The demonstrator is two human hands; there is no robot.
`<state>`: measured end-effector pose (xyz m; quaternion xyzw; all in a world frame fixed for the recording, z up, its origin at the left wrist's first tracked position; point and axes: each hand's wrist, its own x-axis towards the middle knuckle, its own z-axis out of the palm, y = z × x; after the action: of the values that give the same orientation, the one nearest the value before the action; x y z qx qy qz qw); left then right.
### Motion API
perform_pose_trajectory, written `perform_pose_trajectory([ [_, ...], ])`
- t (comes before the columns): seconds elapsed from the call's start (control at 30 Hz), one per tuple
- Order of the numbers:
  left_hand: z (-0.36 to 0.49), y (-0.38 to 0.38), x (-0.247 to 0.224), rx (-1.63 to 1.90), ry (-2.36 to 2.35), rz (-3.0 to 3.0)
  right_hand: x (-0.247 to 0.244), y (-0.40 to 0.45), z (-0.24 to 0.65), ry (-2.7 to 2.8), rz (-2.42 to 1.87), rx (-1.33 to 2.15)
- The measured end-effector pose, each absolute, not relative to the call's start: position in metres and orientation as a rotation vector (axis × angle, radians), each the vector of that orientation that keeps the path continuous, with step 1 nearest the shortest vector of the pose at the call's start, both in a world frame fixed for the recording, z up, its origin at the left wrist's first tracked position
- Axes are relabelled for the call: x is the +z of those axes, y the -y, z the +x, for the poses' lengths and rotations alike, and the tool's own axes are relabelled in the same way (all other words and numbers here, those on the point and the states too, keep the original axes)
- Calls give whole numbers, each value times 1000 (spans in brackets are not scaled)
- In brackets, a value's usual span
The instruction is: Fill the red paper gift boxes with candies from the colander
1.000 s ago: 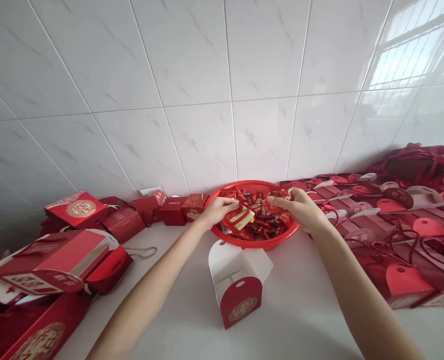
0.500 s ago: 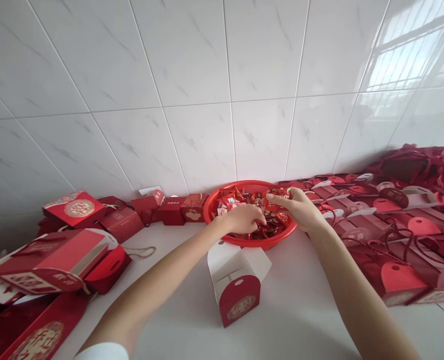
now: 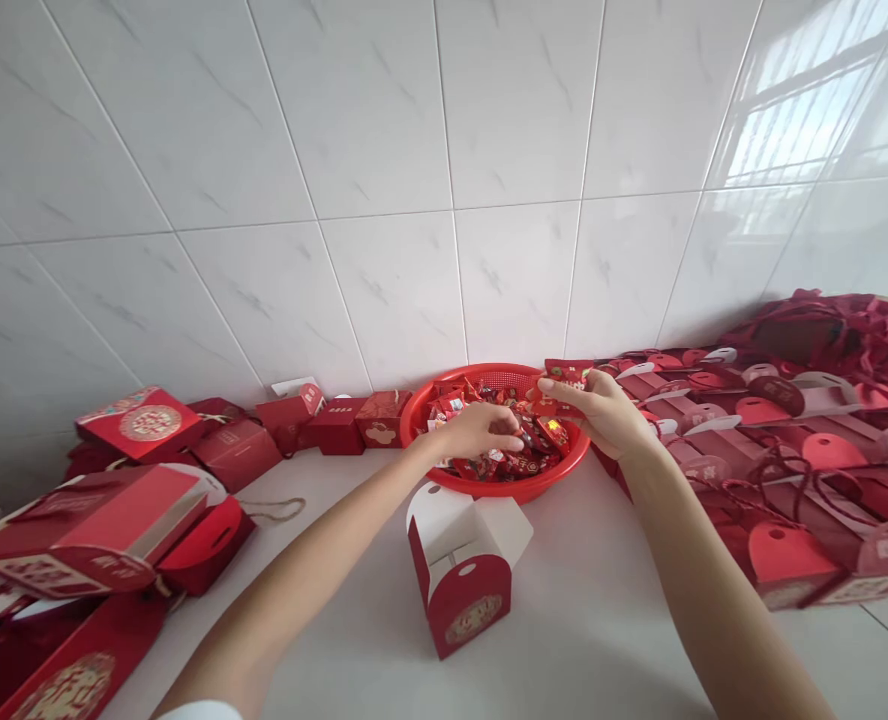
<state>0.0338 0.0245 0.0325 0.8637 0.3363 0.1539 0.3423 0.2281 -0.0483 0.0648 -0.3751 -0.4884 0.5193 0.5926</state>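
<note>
Pinching right hand (image 3: 610, 415): closed on a red packet (image 3: 568, 371), thumb flat on the near face and fingers tucked behind, a hold that seems meant to keep it flat without crushing it.
Red packet: up over the right side of the red basket (image 3: 519, 488), apparently kept clear of the left hand (image 3: 478, 432).
Left hand: palm down over the basket, fingers curled loosely among the wrapped sweets (image 3: 530, 463) — whether anything sits between them I cannot tell.
Red basket: beyond the open box, heaped with sweets, its wide rim giving both hands room.
Open box (image 3: 470, 610): upright on the white table (image 3: 339, 640), just on the near side of the basket, flaps spread and mouth up — probably set there for short reach from either arm.
Left-hand boxes (image 3: 238, 450): red, piled loosely along the left and toward the far wall, one trailing a cord loop (image 3: 279, 508).
Right-hand boxes (image 3: 789, 555): packed in close rows, likely to save space.
Tiled wall (image 3: 384, 110): behind everything, backing the far boxes.
</note>
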Motion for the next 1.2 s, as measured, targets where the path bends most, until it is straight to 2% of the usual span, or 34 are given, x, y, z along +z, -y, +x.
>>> perform_pose_trajectory([
  [0.1,21,-22,38,648,-848,1981,68,50,227,1116,-886,1222],
  [0.2,16,-17,42,743,-818,1868,67,51,225,1144,-901,1234],
  [0.53,26,-5,40,1029,-785,1880,53,45,224,1421,-855,1255],
  [1.0,25,1,39,915,-616,1821,58,46,229,1363,-866,1175],
  [1.2,-12,30,54,701,-845,2029,64,55,226,1468,-944,1066],
])
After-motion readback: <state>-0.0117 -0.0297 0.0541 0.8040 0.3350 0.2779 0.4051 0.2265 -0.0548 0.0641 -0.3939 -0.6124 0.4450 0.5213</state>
